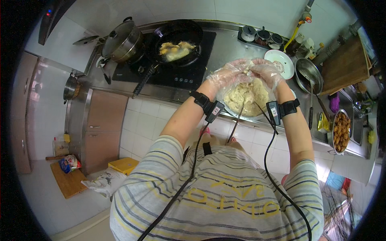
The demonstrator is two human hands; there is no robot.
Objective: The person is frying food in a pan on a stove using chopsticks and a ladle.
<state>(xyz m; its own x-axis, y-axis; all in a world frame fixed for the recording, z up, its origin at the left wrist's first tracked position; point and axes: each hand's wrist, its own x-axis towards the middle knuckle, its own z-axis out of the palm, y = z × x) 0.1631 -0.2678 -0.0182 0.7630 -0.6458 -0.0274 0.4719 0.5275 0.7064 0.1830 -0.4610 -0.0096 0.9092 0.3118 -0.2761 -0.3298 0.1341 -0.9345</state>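
My left hand (235,71) and my right hand (263,70), both in clear plastic gloves, meet at the far rim of a bowl of pale, battered food (245,95). Their fingertips come together around a small bit of the coated food. Two chopsticks (238,122) stick out of the bowl towards me. To the left, a black frying pan (178,28) on the black cooktop (126,73) holds several pieces frying, some golden and some pale. Its handle (144,81) points towards me.
A lidded steel pot (120,42) stands left of the pan. Seasoning jars (262,36) line the wall. At the right are a white plate (283,61), a steel bowl with a ladle (304,66), a wooden board (346,67), a sink (357,120) and a bowl of browned fried pieces (341,132).
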